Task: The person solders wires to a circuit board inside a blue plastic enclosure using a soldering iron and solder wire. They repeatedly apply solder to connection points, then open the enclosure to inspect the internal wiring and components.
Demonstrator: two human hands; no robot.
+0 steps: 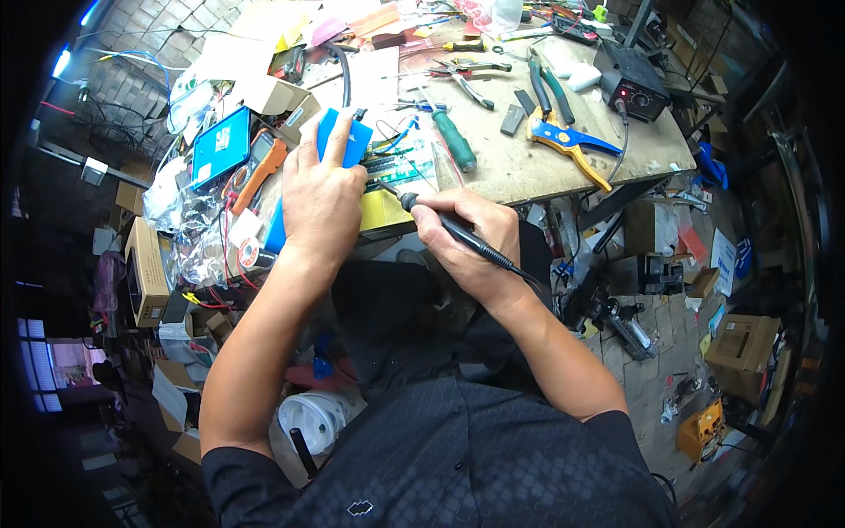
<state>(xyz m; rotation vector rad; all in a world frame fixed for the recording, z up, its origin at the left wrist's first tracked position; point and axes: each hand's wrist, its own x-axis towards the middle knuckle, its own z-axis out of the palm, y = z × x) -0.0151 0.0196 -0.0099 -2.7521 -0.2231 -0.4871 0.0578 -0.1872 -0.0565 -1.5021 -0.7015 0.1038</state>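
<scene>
My left hand (321, 198) grips a blue plastic object (348, 132) near the bench's front edge, its fingers partly over it. My right hand (466, 242) is closed round a black soldering iron (458, 229), whose tip points up-left toward a green circuit board (396, 163) with wires, just right of my left hand. Under the board lies yellow material (384, 209). A green-handled screwdriver (453, 141) lies just beyond my right hand.
The cluttered workbench (660, 154) holds blue-yellow pliers (572, 150), other hand tools, a black soldering station (629, 79), a blue tray (220, 145), an orange-handled tool (255, 176) and bagged items. Boxes (739, 352) and a white bucket (312, 427) stand below.
</scene>
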